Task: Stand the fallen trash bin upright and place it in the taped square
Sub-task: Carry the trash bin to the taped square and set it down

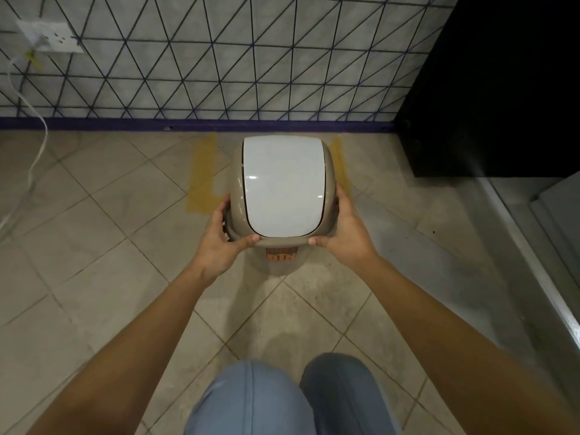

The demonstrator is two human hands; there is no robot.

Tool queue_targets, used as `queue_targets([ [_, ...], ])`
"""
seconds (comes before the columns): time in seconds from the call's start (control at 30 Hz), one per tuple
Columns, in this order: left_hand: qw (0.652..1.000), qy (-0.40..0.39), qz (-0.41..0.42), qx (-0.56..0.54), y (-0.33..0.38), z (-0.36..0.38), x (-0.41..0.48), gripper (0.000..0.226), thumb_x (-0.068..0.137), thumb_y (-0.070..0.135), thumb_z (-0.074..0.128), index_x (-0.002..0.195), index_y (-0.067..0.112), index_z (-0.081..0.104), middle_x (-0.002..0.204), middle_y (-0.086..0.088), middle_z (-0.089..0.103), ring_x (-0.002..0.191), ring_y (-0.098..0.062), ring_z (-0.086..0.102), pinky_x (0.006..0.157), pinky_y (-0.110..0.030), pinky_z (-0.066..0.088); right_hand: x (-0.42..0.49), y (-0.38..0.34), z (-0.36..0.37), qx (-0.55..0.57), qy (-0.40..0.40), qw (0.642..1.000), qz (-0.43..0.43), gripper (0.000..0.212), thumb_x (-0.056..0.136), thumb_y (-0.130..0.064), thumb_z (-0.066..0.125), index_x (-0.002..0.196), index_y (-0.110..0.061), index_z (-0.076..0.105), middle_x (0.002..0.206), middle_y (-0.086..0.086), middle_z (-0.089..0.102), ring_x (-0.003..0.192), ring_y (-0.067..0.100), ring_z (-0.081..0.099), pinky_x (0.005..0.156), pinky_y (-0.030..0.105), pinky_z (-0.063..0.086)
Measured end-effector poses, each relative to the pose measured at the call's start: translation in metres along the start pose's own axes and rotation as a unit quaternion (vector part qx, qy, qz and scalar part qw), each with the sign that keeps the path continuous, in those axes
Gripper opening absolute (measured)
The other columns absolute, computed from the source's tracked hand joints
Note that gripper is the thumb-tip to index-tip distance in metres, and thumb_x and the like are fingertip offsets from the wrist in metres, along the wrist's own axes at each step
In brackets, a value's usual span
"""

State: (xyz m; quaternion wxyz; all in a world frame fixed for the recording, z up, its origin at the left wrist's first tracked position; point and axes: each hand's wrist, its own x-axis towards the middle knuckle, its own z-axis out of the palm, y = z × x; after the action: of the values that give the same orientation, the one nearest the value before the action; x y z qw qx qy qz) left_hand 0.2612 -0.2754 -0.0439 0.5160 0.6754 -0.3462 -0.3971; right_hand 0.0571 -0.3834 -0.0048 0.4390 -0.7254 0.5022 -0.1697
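The trash bin (282, 186) is upright, seen from above: a beige body with a white swing lid and an orange label on its near side. My left hand (224, 238) grips its left rim and my right hand (340, 232) grips its right rim. Yellow tape strips (202, 174) mark a square on the tiled floor against the wall; one strip shows left of the bin and another at its right. The bin covers the middle of the square, and whether its base touches the floor is hidden.
A tiled wall with a dark baseboard (194, 124) runs just behind the bin. A black cabinet (496, 86) stands at the right. A wall socket (50, 37) with a white cable (37, 146) is at the far left. My knees (282, 400) are at the bottom.
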Motion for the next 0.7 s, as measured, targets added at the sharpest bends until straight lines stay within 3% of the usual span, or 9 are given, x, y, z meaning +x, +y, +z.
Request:
queue_targets([
  [0.13, 1.0, -0.008, 0.011, -0.005, -0.001, -0.005, 0.014, 0.096, 0.068, 0.018, 0.08, 0.143, 0.032, 0.023, 0.138, 0.007, 0.039, 0.122, -0.013, 0.044, 0.084, -0.015, 0.044, 0.014, -0.005, 0.001, 0.0, -0.003, 1.0, 0.004, 0.122, 0.063, -0.008, 0.085, 0.151, -0.026, 0.002, 0.156, -0.005, 0.025, 0.142, 0.017, 0.026, 0.116, 0.042, 0.027],
  [0.47, 0.999, -0.012, 0.045, 0.004, -0.002, -0.015, 0.044, 0.089, 0.071, 0.025, 0.078, 0.142, 0.034, 0.025, 0.145, 0.006, 0.036, 0.126, -0.015, 0.042, 0.094, -0.029, 0.044, 0.043, -0.012, 0.004, -0.001, -0.001, 1.0, -0.006, 0.121, 0.065, -0.007, 0.083, 0.151, -0.022, 0.0, 0.158, -0.003, 0.02, 0.144, 0.015, 0.022, 0.117, 0.041, 0.025],
  [0.7, 0.999, 0.008, 0.05, 0.002, 0.003, -0.019, 0.057, 0.089, 0.066, 0.024, 0.082, 0.14, 0.03, 0.032, 0.134, 0.009, 0.043, 0.117, -0.012, 0.05, 0.075, -0.01, 0.049, 0.057, -0.022, 0.004, -0.013, -0.005, 1.0, -0.018, 0.121, 0.064, -0.007, 0.083, 0.151, -0.017, 0.0, 0.157, 0.0, 0.02, 0.143, 0.016, 0.021, 0.117, 0.034, 0.021],
])
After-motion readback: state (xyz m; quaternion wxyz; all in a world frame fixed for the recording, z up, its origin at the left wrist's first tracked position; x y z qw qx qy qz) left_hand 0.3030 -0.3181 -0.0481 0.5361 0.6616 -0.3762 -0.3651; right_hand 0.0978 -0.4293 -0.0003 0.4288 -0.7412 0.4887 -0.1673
